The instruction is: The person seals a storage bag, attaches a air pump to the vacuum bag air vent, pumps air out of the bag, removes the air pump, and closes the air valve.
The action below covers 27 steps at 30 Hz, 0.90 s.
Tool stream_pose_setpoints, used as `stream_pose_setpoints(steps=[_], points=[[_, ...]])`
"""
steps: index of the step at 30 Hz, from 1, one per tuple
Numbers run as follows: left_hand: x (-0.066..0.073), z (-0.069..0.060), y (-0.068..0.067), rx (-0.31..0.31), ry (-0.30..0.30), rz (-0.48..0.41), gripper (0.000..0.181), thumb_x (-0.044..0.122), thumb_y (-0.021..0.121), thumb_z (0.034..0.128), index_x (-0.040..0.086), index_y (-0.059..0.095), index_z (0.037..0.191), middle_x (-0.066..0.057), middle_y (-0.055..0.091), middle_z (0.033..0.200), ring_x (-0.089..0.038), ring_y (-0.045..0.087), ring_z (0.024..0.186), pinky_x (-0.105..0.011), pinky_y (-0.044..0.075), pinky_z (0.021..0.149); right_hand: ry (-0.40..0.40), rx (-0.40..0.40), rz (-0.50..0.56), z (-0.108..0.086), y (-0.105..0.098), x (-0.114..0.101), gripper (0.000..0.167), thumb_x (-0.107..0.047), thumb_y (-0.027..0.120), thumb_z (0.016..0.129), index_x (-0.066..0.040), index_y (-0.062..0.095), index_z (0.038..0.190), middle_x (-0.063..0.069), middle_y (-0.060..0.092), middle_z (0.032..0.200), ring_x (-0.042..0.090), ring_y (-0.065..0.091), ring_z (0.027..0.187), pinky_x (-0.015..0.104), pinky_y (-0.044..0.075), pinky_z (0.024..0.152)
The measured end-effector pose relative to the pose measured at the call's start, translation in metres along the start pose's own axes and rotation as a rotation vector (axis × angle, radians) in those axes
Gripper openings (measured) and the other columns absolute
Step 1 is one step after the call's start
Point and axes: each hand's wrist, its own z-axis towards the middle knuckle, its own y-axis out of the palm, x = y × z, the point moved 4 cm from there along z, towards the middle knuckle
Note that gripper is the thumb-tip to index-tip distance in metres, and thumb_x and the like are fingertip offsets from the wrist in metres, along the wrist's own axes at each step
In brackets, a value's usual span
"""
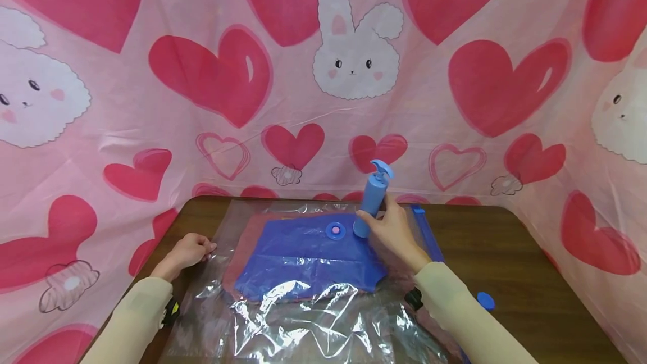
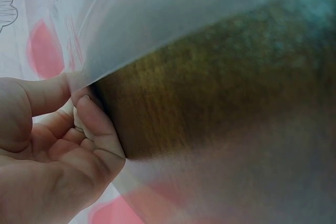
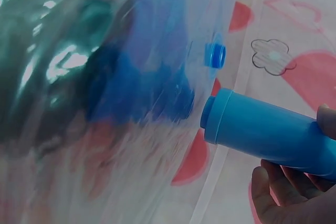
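Note:
A clear plastic vacuum storage bag (image 1: 303, 330) lies on the table with folded blue cloth (image 1: 308, 265) and reddish cloth (image 1: 247, 246) inside. Its round blue valve (image 1: 336, 231) shows on top, uncapped, with a pink centre. In my right hand (image 1: 396, 232) I grip a light blue hand pump (image 1: 374, 195), tilted, its handle upward. The right wrist view shows the pump's lower end (image 3: 212, 119) apart from the valve (image 3: 218, 56). My left hand (image 1: 189, 249) pinches the bag's left edge between thumb and fingers; the film (image 2: 142, 40) is lifted there.
A blue round cap (image 1: 486, 301) sits on the brown table (image 1: 510, 257) at the right. The bag's blue zip strip (image 1: 427, 232) runs along its right side. A pink curtain (image 1: 429, 94) with hearts and rabbits hangs behind and at both sides.

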Motion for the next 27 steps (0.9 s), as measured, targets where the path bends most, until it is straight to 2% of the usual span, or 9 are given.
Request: stream_pose_setpoints(steps=[8, 21, 27], points=[[-0.001, 0.0, 0.0, 0.001, -0.005, 0.004, 0.03, 0.012, 0.059, 0.1055, 0.001, 0.066, 0.078, -0.006, 0.057, 0.074, -0.024, 0.053, 0.076, -0.037, 0.041, 0.069, -0.003, -0.028, 0.036, 0.006, 0.014, -0.01, 0.065, -0.024, 0.081, 0.095, 0.001, 0.048, 0.145, 0.024, 0.067, 0.131, 0.039, 0.069, 0.112, 0.054, 0.058, 0.091], [-0.001, -0.001, -0.001, 0.003, 0.004, -0.006, 0.03, 0.012, 0.06, 0.1047, 0.0, 0.066, 0.078, -0.005, 0.056, 0.073, -0.023, 0.053, 0.075, -0.036, 0.042, 0.068, -0.035, -0.034, 0.047, 0.015, 0.03, -0.023, 0.057, -0.022, 0.084, 0.092, 0.0, 0.056, 0.136, 0.02, 0.07, 0.123, 0.036, 0.069, 0.106, 0.05, 0.058, 0.087], [-0.001, -0.001, -0.002, -0.018, 0.008, -0.017, 0.03, 0.011, 0.061, 0.1046, 0.0, 0.064, 0.077, -0.004, 0.054, 0.07, -0.021, 0.052, 0.071, -0.035, 0.044, 0.067, -0.033, -0.046, 0.048, 0.016, 0.039, -0.028, 0.058, -0.022, 0.085, 0.091, 0.001, 0.057, 0.137, 0.02, 0.07, 0.123, 0.036, 0.069, 0.11, 0.052, 0.057, 0.092]])
